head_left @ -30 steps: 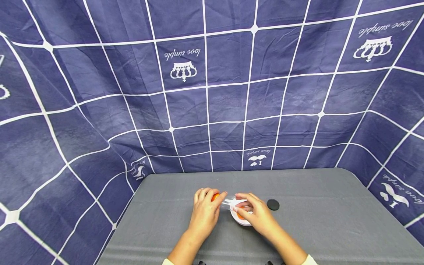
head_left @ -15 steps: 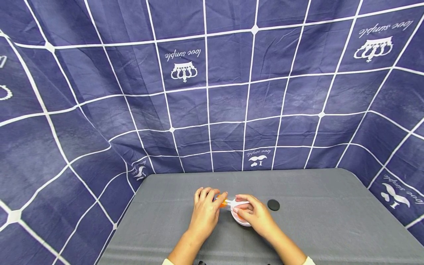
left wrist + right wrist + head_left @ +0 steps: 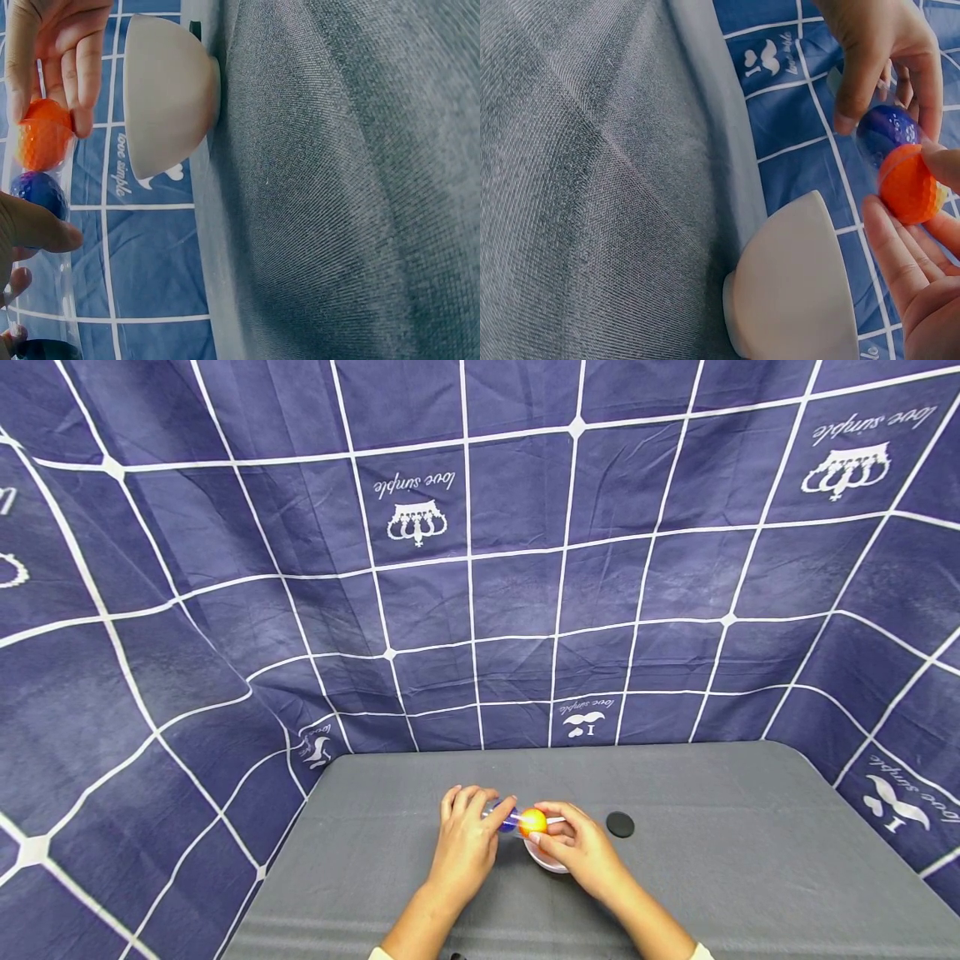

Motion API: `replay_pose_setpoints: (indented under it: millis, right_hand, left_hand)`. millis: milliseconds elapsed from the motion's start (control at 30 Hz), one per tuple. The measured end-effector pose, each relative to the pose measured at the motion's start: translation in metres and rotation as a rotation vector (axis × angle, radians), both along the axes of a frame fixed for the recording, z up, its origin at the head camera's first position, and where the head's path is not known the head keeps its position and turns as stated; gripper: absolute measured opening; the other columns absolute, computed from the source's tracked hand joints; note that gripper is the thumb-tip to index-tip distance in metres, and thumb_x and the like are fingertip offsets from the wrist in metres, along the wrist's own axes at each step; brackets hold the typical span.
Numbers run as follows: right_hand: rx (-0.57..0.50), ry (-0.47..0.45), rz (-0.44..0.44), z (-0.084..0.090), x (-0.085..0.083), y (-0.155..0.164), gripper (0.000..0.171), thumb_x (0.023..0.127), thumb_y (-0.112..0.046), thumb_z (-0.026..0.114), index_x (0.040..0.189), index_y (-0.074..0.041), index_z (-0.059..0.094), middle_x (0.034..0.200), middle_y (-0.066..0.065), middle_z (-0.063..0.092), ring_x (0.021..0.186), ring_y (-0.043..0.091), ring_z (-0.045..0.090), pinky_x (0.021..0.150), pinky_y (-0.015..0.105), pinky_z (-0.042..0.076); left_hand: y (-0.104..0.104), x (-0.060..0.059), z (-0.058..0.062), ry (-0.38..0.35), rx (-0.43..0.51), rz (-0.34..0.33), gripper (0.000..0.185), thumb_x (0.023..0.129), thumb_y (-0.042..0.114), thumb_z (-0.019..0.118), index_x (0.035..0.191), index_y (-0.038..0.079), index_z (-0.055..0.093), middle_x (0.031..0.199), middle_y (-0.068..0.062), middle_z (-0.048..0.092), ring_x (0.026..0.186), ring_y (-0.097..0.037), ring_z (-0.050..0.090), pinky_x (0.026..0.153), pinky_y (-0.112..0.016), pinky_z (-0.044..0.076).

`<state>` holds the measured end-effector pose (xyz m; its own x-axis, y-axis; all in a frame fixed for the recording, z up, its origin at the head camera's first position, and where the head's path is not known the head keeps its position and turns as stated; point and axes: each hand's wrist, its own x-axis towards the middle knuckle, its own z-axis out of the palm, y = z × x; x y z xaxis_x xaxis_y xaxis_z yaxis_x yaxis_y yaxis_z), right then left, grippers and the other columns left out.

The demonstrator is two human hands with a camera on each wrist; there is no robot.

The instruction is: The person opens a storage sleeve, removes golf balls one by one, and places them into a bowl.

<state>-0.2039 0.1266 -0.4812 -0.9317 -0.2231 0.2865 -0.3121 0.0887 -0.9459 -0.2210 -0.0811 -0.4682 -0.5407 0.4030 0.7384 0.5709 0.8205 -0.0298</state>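
My left hand [image 3: 463,839] grips a clear plastic tube [image 3: 64,292], held on its side above the table. Inside the tube sits a blue golf ball [image 3: 41,193]. An orange golf ball [image 3: 533,821] is at the tube's mouth, partly out of it. The fingers and thumb of my right hand [image 3: 585,847] pinch that orange ball, as both wrist views show. Just below the right hand stands a white bowl [image 3: 799,285], largely covered by the hand in the head view. The bowl's inside is mostly hidden now.
A black round lid [image 3: 620,824] lies flat on the grey table [image 3: 735,860], right of the bowl. Behind and at both sides hangs a blue cloth [image 3: 510,593] with white lines.
The orange ball has slid rightward through the tube to its mouth, into my right fingers. The blue ball has come into sight behind it. Both hands have stayed nearly in place.
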Motion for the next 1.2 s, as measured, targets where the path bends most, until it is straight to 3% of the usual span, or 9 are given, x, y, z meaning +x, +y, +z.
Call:
replay_pose_setpoints:
  millis: [500,767,1200]
  right_hand:
    - [-0.021,0.055,0.026,-0.003,0.000,0.002,0.042,0.091,-0.007,0.073,0.129,0.004,0.059,0.124,0.029,0.058,0.095,0.007,0.072,0.082,0.023,0.060]
    - [0.005,0.053,-0.014,-0.003,0.001,0.002,0.040,0.090,-0.003,0.073,0.127,0.003,0.062,0.122,0.026,0.061,0.093,0.001,0.068,0.083,0.019,0.058]
    - [0.008,0.045,-0.020,0.002,0.002,0.007,0.042,0.088,-0.003,0.074,0.128,0.001,0.062,0.121,0.025,0.060,0.094,0.007,0.071,0.081,0.022,0.060]
  left_hand:
    - [0.000,0.001,-0.002,-0.003,0.002,0.002,0.062,0.061,0.001,0.084,0.116,0.028,0.072,0.110,0.002,0.069,0.108,-0.025,0.060,0.104,-0.056,0.040]
    - [0.001,0.002,-0.004,-0.028,0.032,-0.007,0.060,0.062,0.000,0.084,0.115,0.026,0.074,0.109,0.004,0.070,0.107,-0.023,0.060,0.104,-0.055,0.040]
    - [-0.008,-0.004,-0.013,-0.141,0.189,0.002,0.060,0.061,0.005,0.090,0.116,0.022,0.075,0.107,0.004,0.071,0.110,-0.022,0.062,0.101,-0.048,0.039]
